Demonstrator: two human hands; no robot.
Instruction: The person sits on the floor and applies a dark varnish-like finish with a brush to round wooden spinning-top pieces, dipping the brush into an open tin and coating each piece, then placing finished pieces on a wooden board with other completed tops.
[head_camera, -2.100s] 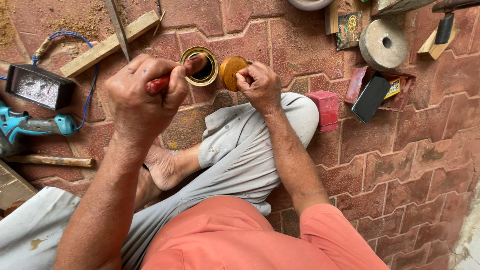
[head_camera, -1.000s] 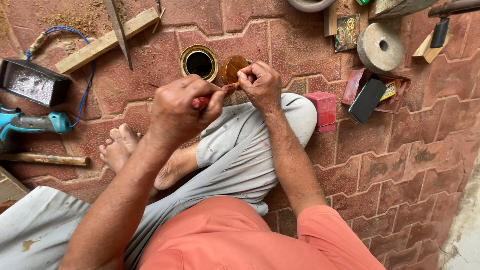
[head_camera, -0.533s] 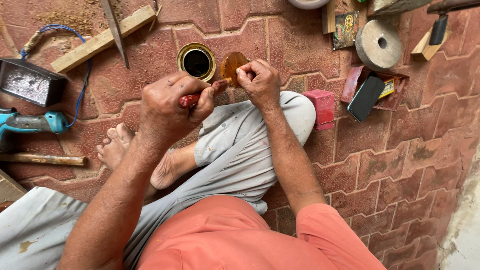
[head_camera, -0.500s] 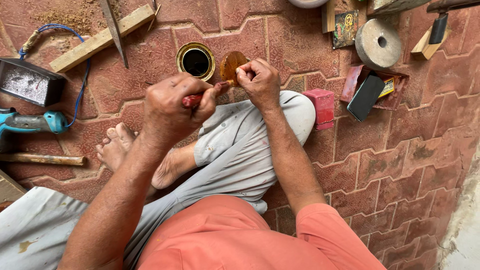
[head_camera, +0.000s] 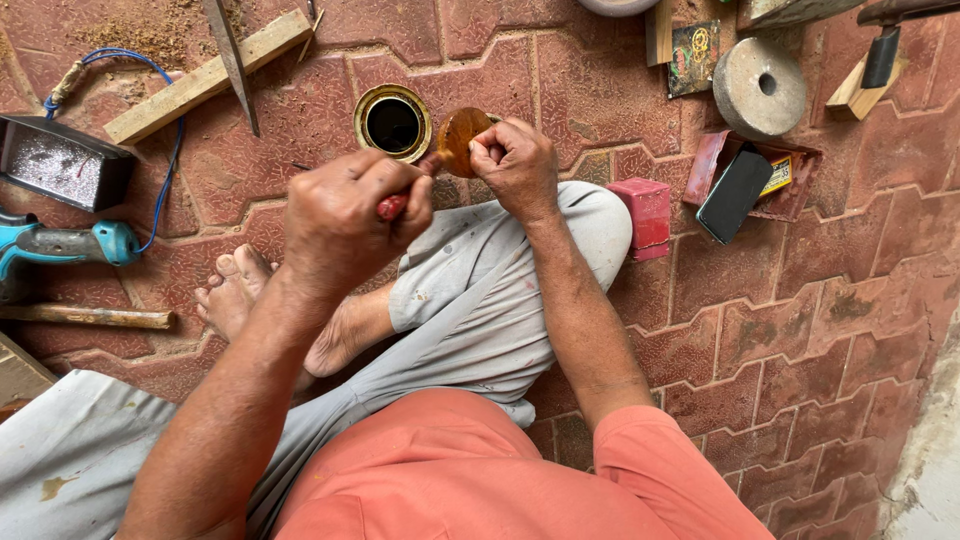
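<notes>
Amber, glossy round wooden disc (head_camera: 463, 138) sits pinched in the right hand (head_camera: 517, 168), fingers curled shut around its right edge, just above the bent knee in grey trousers (head_camera: 520, 270). Left hand (head_camera: 350, 222) makes a closed fist around a red-handled brush (head_camera: 393, 205), whose tip reaches the disc's left edge. Just left of the disc, on the red paved floor (head_camera: 800, 320), stands an open round brass-rimmed tin (head_camera: 393, 122) (dark inside). A small red block (head_camera: 647, 215) lies right of the knee, a black phone (head_camera: 735, 193) farther right, a grey stone wheel (head_camera: 759, 88) beyond it. A bare foot (head_camera: 235, 295) rests at left.
</notes>
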